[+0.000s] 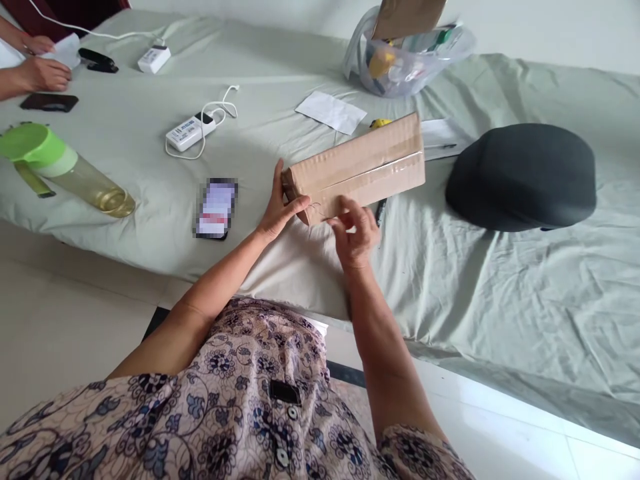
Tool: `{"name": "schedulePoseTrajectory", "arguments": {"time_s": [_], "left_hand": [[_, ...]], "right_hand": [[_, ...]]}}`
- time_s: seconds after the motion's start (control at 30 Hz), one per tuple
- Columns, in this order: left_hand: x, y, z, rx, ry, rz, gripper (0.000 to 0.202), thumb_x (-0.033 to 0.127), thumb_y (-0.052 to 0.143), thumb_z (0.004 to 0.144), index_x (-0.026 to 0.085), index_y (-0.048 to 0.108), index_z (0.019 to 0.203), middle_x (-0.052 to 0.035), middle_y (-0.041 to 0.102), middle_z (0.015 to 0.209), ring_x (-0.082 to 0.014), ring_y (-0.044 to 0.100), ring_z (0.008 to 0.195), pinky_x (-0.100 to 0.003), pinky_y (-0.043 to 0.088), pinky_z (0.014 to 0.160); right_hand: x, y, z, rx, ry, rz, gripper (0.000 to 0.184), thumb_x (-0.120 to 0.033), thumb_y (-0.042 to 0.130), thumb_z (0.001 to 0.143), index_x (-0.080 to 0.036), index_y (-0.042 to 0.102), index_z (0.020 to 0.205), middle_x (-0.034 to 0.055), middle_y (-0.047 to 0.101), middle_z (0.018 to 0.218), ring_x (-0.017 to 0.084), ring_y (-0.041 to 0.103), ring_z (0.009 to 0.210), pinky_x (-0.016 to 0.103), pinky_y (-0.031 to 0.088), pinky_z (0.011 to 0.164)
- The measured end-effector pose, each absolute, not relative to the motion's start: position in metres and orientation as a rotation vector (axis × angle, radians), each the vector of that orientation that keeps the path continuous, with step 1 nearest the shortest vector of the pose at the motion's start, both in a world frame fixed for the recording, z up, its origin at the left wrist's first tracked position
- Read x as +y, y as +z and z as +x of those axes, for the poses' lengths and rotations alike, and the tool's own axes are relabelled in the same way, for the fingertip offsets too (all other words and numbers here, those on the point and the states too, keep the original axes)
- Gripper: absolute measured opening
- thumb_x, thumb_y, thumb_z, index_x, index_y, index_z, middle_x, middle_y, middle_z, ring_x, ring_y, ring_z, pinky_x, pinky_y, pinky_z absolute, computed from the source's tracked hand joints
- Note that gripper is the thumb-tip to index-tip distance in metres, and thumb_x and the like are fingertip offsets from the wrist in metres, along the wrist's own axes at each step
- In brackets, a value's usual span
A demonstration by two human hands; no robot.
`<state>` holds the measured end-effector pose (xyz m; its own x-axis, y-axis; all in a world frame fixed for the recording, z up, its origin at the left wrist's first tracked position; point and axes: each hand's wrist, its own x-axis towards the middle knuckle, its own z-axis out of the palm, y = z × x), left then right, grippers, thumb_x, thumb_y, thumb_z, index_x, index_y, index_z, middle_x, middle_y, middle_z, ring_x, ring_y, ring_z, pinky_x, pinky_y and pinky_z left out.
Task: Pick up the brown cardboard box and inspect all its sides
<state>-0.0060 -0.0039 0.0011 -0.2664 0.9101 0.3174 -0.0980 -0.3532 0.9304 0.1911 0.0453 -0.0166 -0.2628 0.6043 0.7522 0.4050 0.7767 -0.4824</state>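
Bedsheet (pixel 500 280) below; left hand (pixel 278 210) grips box (pixel 360 167), right hand (pixel 356 233) pinches.

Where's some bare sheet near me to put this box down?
The widest bare sheet lies near right, in front of the black cap. A smaller patch sits between the phone and the green-lidded bottle. Crowded behind the cardboard box: papers, plastic bag.

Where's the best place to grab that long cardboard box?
Probably its free far end, coming from above: the cardboard box is long, narrow and lying flat, and the left hand holds the near end while the right hand pinches a thread there.
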Motion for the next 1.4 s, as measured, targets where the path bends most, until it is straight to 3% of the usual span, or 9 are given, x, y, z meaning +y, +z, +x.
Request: {"name": "schedulePoseTrajectory", "arguments": {"time_s": [0.17,0.4,0.63,0.9,1.0,1.1,1.2,1.27,1.4], "left_hand": [[-0.004,0.005,-0.011,1.031,1.663,1.220,0.121,0.077,0.072,0.076,0.038,0.002,0.167,-0.0047,0.024,0.173,-0.0371,0.018,0.162,-0.054,0.019,0.132],[-0.005,0.005,-0.012,1.088,1.584,1.268,0.116,0.076,0.072,0.077,0.043,0.007,0.166,-0.0019,0.031,0.170,-0.0386,0.025,0.160,-0.059,0.027,0.128],[-0.006,0.013,-0.015,1.083,1.604,1.286,0.106,0.067,0.064,0.082,0.037,0.008,0.166,-0.0029,0.036,0.166,-0.0344,0.032,0.157,-0.058,0.030,0.127],[-0.001,0.002,-0.018,1.368,1.613,1.189,0.069,0.038,0.063,0.077,0.029,0.050,0.144,-0.0080,0.062,0.141,-0.0308,0.058,0.130,-0.053,0.044,0.116],[-0.003,0.002,-0.019,1.532,1.593,1.265,0.053,0.043,0.067,0.078,0.026,0.061,0.128,-0.0101,0.065,0.137,-0.0334,0.057,0.132,-0.055,0.043,0.117],[-0.007,0.008,-0.021,1.653,1.605,1.391,0.053,0.061,0.065,0.083,0.024,0.064,0.121,-0.0119,0.057,0.149,-0.0340,0.049,0.143,-0.051,0.041,0.119],[-0.011,0.014,-0.021,1.718,1.582,1.542,0.066,0.075,0.052,0.088,0.022,0.062,0.126,-0.0145,0.064,0.140,-0.0303,0.058,0.134,-0.047,0.044,0.116],[-0.013,0.018,-0.019,1.826,1.582,1.673,0.073,0.078,0.046,0.090,0.020,0.059,0.131,-0.0161,0.067,0.135,-0.0297,0.061,0.131,-0.046,0.044,0.116],[-0.019,0.031,-0.007,2.028,1.661,1.926,0.082,0.074,0.045,0.093,0.014,0.048,0.148,-0.0231,0.058,0.149,-0.0337,0.053,0.143,-0.050,0.040,0.120]], "right_hand": [[0.069,-0.013,0.214,-1.559,0.216,-0.908,0.060,-0.063,0.055,0.096,-0.020,0.058,0.138,0.0011,0.059,0.083,0.016,0.059,0.069,0.032,0.055,0.066],[0.091,-0.015,0.227,-1.240,0.130,-0.949,0.050,-0.064,0.047,0.099,-0.025,0.062,0.126,-0.0006,0.052,0.084,0.015,0.059,0.068,0.031,0.052,0.059],[0.087,-0.014,0.227,-1.273,0.250,-0.927,0.047,-0.064,0.043,0.102,-0.025,0.064,0.118,0.0039,0.055,0.092,0.014,0.060,0.070,0.025,0.050,0.049],[0.085,-0.010,0.219,-1.291,0.300,-0.763,0.050,-0.064,0.050,0.098,-0.023,0.061,0.123,0.0075,0.056,0.109,0.016,0.065,0.085,0.030,0.060,0.062],[0.082,-0.009,0.217,-1.329,0.240,-0.788,0.046,-0.060,0.044,0.101,-0.027,0.059,0.129,0.0069,0.055,0.113,0.017,0.065,0.087,0.030,0.060,0.062],[0.075,-0.002,0.215,-1.377,0.152,-0.813,0.046,-0.060,0.038,0.104,-0.026,0.058,0.127,0.0071,0.053,0.110,0.019,0.065,0.094,0.033,0.061,0.066],[0.065,0.011,0.210,-1.377,0.041,-0.789,0.040,-0.057,0.040,0.105,-0.024,0.060,0.115,0.0068,0.052,0.102,0.021,0.062,0.097,0.039,0.061,0.078],[0.058,0.019,0.205,-1.349,0.013,-0.738,0.031,-0.051,0.046,0.105,-0.024,0.059,0.108,0.0079,0.054,0.100,0.020,0.061,0.093,0.035,0.059,0.076],[0.051,0.024,0.198,-1.353,0.022,-0.702,0.021,-0.043,0.047,0.105,-0.027,0.059,0.111,0.0073,0.056,0.103,0.020,0.062,0.095,0.034,0.059,0.075]]}}
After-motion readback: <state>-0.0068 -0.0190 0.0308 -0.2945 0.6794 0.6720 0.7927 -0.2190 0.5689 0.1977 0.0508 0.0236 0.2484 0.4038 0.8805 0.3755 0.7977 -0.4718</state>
